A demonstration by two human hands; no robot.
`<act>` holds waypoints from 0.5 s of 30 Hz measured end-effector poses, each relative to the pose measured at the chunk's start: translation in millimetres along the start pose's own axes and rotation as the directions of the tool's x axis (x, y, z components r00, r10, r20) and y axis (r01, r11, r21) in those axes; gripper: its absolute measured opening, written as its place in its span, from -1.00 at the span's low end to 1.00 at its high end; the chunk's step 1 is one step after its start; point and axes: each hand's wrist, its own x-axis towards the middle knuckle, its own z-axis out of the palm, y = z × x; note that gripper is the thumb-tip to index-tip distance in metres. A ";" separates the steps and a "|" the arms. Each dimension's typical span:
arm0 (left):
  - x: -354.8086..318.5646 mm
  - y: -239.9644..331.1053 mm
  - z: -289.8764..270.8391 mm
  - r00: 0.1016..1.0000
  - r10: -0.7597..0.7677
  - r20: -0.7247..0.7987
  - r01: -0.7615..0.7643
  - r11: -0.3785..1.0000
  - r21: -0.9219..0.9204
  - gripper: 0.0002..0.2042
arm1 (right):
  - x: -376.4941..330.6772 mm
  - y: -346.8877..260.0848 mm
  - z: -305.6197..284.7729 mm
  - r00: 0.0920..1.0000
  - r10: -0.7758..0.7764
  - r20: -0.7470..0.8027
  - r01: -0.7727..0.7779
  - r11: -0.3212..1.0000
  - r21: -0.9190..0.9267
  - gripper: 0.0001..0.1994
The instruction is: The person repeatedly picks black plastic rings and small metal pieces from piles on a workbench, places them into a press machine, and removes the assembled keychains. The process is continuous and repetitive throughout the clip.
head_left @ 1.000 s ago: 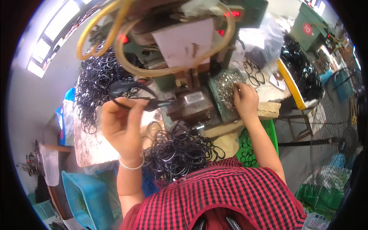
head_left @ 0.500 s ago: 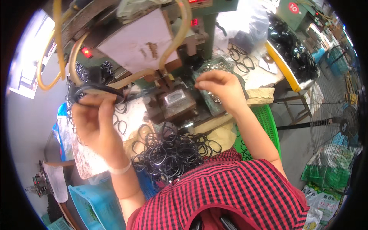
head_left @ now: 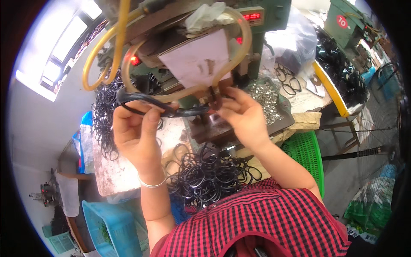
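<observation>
My left hand grips a black eyeglass frame by its left rim, held level in front of a green press machine. My right hand pinches the frame's right end near the metal die block of the machine; whatever small piece is in its fingertips is too small to make out. A tangled heap of black frames lies just below both hands, against my red checked shirt.
A tray of small shiny metal parts sits right of the die block. More black frames hang at left and fill a yellow-edged bin at right. Yellow hoses loop above. A green basket and blue crate stand below.
My right hand left the tray of metal parts and came leftward to the frame's right end. My left hand brought the frame in toward the die block.
</observation>
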 end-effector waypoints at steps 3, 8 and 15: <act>-1.9 9.0 -4.8 0.999 -0.049 -0.018 0.049 0.999 -0.002 -0.84 | -3.6 -21.3 4.1 0.986 0.159 0.054 -0.165 0.976 0.139 -0.47; -33.3 33.9 26.4 0.989 -0.130 0.069 0.124 0.989 0.086 -0.78 | -4.6 -35.6 -12.9 0.984 0.065 0.164 -0.012 0.953 -0.302 -0.48; -32.7 -5.3 58.4 0.993 -0.050 0.105 0.005 0.919 0.395 -0.84 | 17.1 16.0 -115.7 0.866 -0.457 -0.205 0.170 0.652 -0.739 -0.75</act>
